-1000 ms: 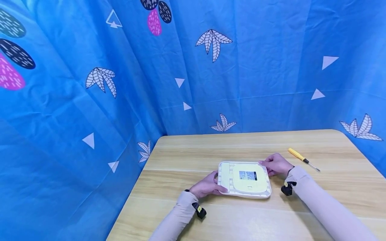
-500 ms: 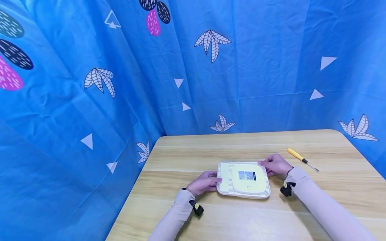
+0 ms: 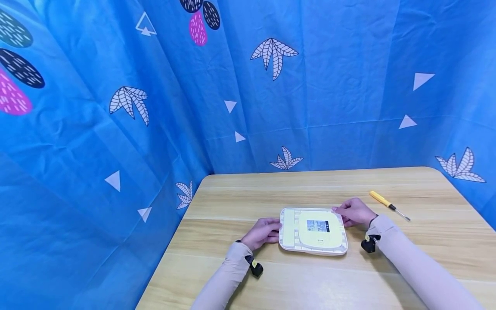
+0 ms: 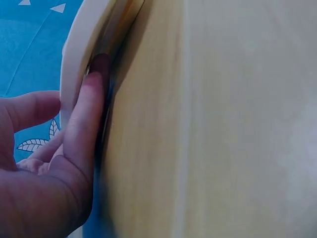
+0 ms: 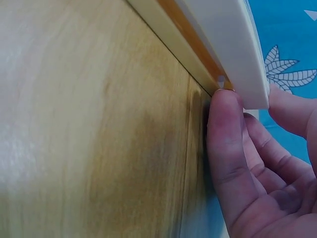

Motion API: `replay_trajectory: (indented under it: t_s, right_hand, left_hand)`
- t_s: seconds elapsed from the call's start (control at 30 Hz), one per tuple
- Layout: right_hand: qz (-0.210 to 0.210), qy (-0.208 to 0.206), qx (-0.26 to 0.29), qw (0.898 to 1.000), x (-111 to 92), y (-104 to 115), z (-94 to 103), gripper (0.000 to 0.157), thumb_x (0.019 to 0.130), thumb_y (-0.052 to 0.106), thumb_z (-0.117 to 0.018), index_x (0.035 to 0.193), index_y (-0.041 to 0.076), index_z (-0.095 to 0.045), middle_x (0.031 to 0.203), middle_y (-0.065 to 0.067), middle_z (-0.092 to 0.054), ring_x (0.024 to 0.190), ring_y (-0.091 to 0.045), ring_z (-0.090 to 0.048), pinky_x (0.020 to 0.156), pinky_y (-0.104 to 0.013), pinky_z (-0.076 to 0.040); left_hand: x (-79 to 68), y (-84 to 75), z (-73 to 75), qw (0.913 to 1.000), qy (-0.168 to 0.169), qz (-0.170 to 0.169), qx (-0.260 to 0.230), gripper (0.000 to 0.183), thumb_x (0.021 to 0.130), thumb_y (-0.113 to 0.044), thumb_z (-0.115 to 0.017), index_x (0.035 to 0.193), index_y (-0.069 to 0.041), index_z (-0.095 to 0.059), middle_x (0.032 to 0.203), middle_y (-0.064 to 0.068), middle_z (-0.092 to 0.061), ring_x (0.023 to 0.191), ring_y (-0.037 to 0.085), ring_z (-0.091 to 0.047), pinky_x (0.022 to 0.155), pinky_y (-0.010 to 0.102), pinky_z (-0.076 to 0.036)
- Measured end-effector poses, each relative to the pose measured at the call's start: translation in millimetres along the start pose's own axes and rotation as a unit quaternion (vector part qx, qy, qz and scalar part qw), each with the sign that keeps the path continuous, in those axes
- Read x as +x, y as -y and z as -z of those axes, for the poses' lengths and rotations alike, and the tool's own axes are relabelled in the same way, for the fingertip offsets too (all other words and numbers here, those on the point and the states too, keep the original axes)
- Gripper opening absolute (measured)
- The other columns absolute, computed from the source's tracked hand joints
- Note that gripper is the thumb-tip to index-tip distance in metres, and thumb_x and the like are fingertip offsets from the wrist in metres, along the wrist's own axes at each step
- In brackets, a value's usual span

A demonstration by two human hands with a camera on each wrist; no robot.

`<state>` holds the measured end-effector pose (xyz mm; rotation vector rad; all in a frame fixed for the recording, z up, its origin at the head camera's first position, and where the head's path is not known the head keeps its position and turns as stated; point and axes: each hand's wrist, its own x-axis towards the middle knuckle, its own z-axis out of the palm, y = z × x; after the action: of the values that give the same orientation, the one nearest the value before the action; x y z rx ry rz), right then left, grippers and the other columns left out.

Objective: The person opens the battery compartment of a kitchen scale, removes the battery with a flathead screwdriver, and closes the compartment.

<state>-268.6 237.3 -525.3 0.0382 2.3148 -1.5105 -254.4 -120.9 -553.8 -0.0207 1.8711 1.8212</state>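
A flat white plastic device [image 3: 290, 228] with rounded corners lies between the two hands on the table, its face with a pale raised panel and a printed label turned up. My left hand [image 3: 263, 232] grips the device's left edge. In the left wrist view, the thumb is against the white rim [image 4: 81, 54] and a finger reaches underneath. At the far right corner, my right hand [image 3: 354, 212] pinches the edge. The right wrist view has the thumb on the outer face and the index fingertip [image 5: 226, 99] under the rim, beside an orange-toned gap. The device's underside is mostly hidden.
A screwdriver [image 3: 381, 199] with a yellow handle lies on the wooden table [image 3: 248, 189], behind and to the right of the right hand. A blue patterned curtain [image 3: 337, 94] hangs behind the table and along its left side.
My left hand has shifted from the device's near left corner back along its left edge, its thumb drawn off the top face to the rim. The right hand and device stay almost in place.
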Motion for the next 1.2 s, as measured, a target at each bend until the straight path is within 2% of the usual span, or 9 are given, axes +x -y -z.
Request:
replay_trajectory:
  t_s: [0.17, 0.33, 0.4, 0.57, 0.63, 0.7, 0.87, 1.0, 1.2]
  right_hand:
    - [0.012, -0.006, -0.03, 0.999, 0, 1, 0.6, 0.041, 0.104, 0.028, -0.063, 0.114, -0.012, -0.065, 0.078, -0.006, -0.067, 0.065, -0.014, -0.065, 0.059, -0.029, -0.065]
    - [0.023, -0.013, -0.063, 0.998, -4, 4, 0.9, 0.036, 0.104, 0.026, -0.063, 0.111, -0.009, -0.066, 0.076, -0.006, -0.065, 0.064, -0.015, -0.063, 0.056, -0.027, -0.062]
    - [0.04, -0.025, -0.098, 0.994, -6, 8, 1.8, 0.033, 0.103, 0.026, -0.065, 0.109, -0.006, -0.068, 0.078, -0.007, -0.066, 0.068, -0.015, -0.062, 0.057, -0.026, -0.058]
    - [0.104, -0.061, -0.2, 0.972, -16, 24, 2.9, 0.029, 0.099, 0.027, -0.067, 0.106, -0.001, -0.073, 0.094, -0.012, -0.072, 0.086, -0.022, -0.064, 0.069, -0.028, -0.054]
    - [0.126, -0.062, -0.213, 0.967, -20, 31, 1.1, 0.027, 0.099, 0.025, -0.068, 0.105, 0.0, -0.073, 0.098, -0.013, -0.073, 0.09, -0.024, -0.066, 0.073, -0.031, -0.056]
    - [0.144, -0.058, -0.218, 0.963, -25, 36, -2.5, 0.022, 0.098, 0.022, -0.068, 0.103, 0.001, -0.073, 0.097, -0.013, -0.074, 0.089, -0.023, -0.067, 0.073, -0.031, -0.058]
    - [0.191, -0.035, -0.238, 0.952, -41, 45, -18.7, 0.012, 0.096, 0.015, -0.071, 0.1, 0.004, -0.073, 0.091, -0.006, -0.073, 0.081, -0.014, -0.064, 0.067, -0.022, -0.056]
    - [0.22, -0.021, -0.265, 0.939, -53, 49, -34.4, 0.012, 0.093, 0.012, -0.074, 0.101, 0.003, -0.073, 0.091, -0.003, -0.073, 0.082, -0.012, -0.064, 0.067, -0.022, -0.057]
    - [0.259, -0.027, -0.331, 0.907, -65, 50, -53.4, 0.008, 0.09, 0.011, -0.078, 0.096, 0.008, -0.074, 0.092, 0.0, -0.071, 0.084, -0.012, -0.064, 0.072, -0.027, -0.059]
  left_hand:
    - [2.1, 1.7, 1.5, 0.9999, -0.001, 0.001, -0.01, 0.045, 0.1, -0.012, -0.065, 0.139, 0.008, -0.056, 0.096, 0.007, -0.075, 0.072, 0.009, -0.072, 0.074, 0.025, -0.067]
    - [4.4, 3.2, 1.9, 0.9999, 0.002, 0.002, -0.015, 0.043, 0.1, -0.011, -0.065, 0.138, 0.007, -0.058, 0.094, 0.007, -0.075, 0.071, 0.01, -0.072, 0.074, 0.025, -0.067]
    - [4.6, 2.7, 1.7, 0.9999, 0.001, 0.0, -0.014, 0.043, 0.099, -0.01, -0.066, 0.138, 0.007, -0.058, 0.096, 0.008, -0.075, 0.071, 0.01, -0.072, 0.074, 0.025, -0.067]
    - [5.6, 1.4, 2.8, 0.9999, 0.0, -0.001, -0.015, 0.044, 0.099, -0.011, -0.066, 0.138, 0.007, -0.058, 0.097, 0.009, -0.075, 0.072, 0.01, -0.072, 0.075, 0.026, -0.068]
    - [5.7, 1.4, 3.7, 0.9999, 0.0, 0.001, -0.016, 0.044, 0.099, -0.011, -0.066, 0.139, 0.007, -0.058, 0.096, 0.009, -0.075, 0.072, 0.01, -0.072, 0.076, 0.026, -0.068]
    - [5.6, 1.7, 4.4, 0.9999, 0.001, 0.001, -0.015, 0.044, 0.099, -0.011, -0.066, 0.139, 0.007, -0.057, 0.097, 0.009, -0.075, 0.072, 0.01, -0.072, 0.076, 0.027, -0.068]
    - [4.9, 1.8, 5.2, 0.9999, 0.002, 0.003, -0.014, 0.046, 0.1, -0.011, -0.066, 0.141, 0.007, -0.056, 0.1, 0.011, -0.076, 0.072, 0.01, -0.072, 0.077, 0.028, -0.068]
    - [4.9, 1.2, 5.4, 0.9998, 0.004, 0.008, -0.017, 0.047, 0.1, -0.011, -0.065, 0.142, 0.007, -0.054, 0.102, 0.012, -0.076, 0.073, 0.01, -0.073, 0.078, 0.027, -0.068]
    - [5.6, 2.3, 5.6, 0.9999, 0.008, 0.006, -0.014, 0.046, 0.1, -0.011, -0.065, 0.141, 0.008, -0.054, 0.102, 0.012, -0.076, 0.072, 0.011, -0.073, 0.077, 0.028, -0.068]
